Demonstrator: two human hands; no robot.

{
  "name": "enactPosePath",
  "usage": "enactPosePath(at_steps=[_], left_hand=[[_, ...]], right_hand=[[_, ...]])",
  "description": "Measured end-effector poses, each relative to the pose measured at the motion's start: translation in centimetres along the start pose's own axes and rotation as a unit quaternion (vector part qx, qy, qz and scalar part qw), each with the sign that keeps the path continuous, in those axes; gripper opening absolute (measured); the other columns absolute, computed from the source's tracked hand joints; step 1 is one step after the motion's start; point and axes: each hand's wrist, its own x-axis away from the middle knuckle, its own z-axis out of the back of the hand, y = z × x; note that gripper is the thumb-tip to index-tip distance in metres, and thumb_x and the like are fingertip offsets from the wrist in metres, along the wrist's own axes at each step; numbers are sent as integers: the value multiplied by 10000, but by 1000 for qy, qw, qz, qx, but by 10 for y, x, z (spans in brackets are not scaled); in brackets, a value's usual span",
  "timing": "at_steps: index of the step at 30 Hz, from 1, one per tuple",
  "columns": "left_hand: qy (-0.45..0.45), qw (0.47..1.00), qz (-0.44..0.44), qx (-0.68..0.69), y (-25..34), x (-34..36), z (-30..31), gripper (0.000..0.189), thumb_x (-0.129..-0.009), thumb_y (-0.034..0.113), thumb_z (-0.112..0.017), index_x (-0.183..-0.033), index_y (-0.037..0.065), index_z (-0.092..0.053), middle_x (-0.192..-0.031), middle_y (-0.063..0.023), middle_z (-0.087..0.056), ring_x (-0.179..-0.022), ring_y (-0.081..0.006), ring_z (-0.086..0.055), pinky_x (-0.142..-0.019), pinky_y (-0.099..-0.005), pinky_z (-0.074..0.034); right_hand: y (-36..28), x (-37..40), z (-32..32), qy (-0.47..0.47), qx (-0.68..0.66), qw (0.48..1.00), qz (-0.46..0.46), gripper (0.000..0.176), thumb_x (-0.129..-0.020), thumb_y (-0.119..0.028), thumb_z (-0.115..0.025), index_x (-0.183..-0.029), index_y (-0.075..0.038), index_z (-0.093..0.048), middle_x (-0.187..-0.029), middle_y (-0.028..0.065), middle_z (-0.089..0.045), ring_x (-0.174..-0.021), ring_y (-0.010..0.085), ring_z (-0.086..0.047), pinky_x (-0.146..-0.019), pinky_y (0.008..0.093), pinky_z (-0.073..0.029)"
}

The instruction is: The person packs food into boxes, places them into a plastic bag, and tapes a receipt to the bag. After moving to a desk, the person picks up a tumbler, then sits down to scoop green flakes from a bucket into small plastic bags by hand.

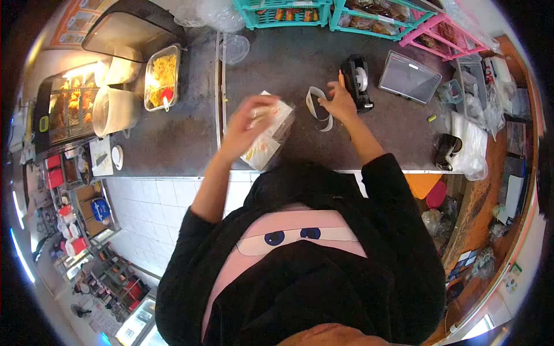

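My left hand [245, 127], smeared by motion, is over a white printed paper packet [262, 150] with a clear plastic part on its right side; whether the fingers grip it I cannot tell. Farther right, my right hand [340, 105] has its fingers apart, the tips right beside a loop of white band [312, 104] lying on the dark counter [277, 63]. Just beyond that hand stands a black tape dispenser [359, 83] with a roll in it. A thin orange stick-like thing [341, 78] lies along the dispenser's left side.
Teal baskets [283, 24] and a pink basket [441, 49] of packaged goods line the back. A clear-lidded box [410, 76] lies to the right, near plastic bags [470, 153]. On the left are a tub of yellow food [163, 78], a beige container [115, 109] and a lit display case [72, 104].
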Motion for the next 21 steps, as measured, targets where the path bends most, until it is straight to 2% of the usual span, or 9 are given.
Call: enactPosePath(at_steps=[1, 5, 8, 11, 13, 16, 18, 19, 21], left_hand=[[-36, 994, 64, 78, -14, -13, -23, 478, -984, 192, -682, -1415, 73, -514, -1505, -143, -509, -1379, -261, -503, -1145, -394, -408], [180, 938, 292, 49, -156, -71, -111, 547, -1013, 356, -660, -1412, 11, -515, -1435, -154, -559, -1332, -243, -527, -1087, -357, -442], [145, 953, 261, 55, -163, -87, -126, 509, -1012, 391, -653, -1343, 11, -581, -1283, -131, -650, -1189, -215, -604, -977, -339, -491], [191, 947, 223, 128, -209, -82, -133, 492, -1007, 430, -637, -1264, 11, -622, -1094, -138, -717, -936, -218, -687, -834, -392, -546], [191, 940, 245, 142, -203, -70, -129, 413, -1016, 399, -637, -1181, 21, -663, -966, -81, -722, -832, -175, -679, -756, -337, -530], [152, 951, 260, 68, -163, -58, -120, 349, -1032, 358, -627, -1126, 28, -689, -917, -43, -716, -803, -141, -659, -756, -322, -521], [85, 968, 235, 32, -126, -48, -112, 367, -1037, 373, -612, -1138, 28, -682, -926, -38, -716, -814, -132, -654, -758, -329, -518], [51, 974, 221, 15, -106, -44, -109, 375, -1040, 381, -605, -1145, 28, -678, -931, -36, -715, -819, -128, -652, -759, -333, -516], [55, 979, 155, -116, -72, -42, -110, 361, -1026, 377, -620, -1131, 34, -662, -940, -105, -714, -848, -186, -688, -761, -351, -518]], right_hand=[[8, -2, -6, -3, -17, 1000, 21, 342, -851, -260, -787, -1109, -73, -666, -1083, 134, -705, -1044, 295, -688, -893, 424, -533], [24, 3, -26, 18, -86, 993, 84, 268, -875, -229, -746, -1067, -56, -673, -967, 130, -731, -917, 314, -727, -821, 434, -562], [18, 34, -29, 31, -109, 984, 140, 234, -882, -201, -735, -1058, -53, -690, -1010, 144, -724, -946, 328, -714, -845, 434, -553], [38, 53, -37, 51, -123, 963, 235, 214, -881, -175, -736, -1056, -56, -706, -1042, 148, -712, -985, 336, -694, -879, 424, -537], [33, 71, -14, 69, -163, 951, 253, 211, -882, -172, -735, -1058, -59, -712, -1074, 143, -702, -1033, 337, -677, -906, 413, -525], [45, 76, 40, 307, -34, 945, 102, 363, -895, -263, -738, -1204, -91, -658, -1276, 162, -619, -1197, 410, -554, -956, 447, -500], [92, 50, 38, 336, -85, 937, -38, 436, -907, -352, -760, -1231, -89, -635, -1379, 192, -543, -1216, 431, -518, -956, 527, -507], [86, 45, 50, 251, -213, 933, -145, 445, -910, -381, -761, -1211, -77, -642, -1320, 176, -568, -1234, 413, -513, -953, 548, -510], [58, 32, 89, 62, -445, 830, -331, 477, -917, -440, -764, -1172, -52, -657, -1204, 144, -619, -1269, 377, -503, -948, 588, -516]])
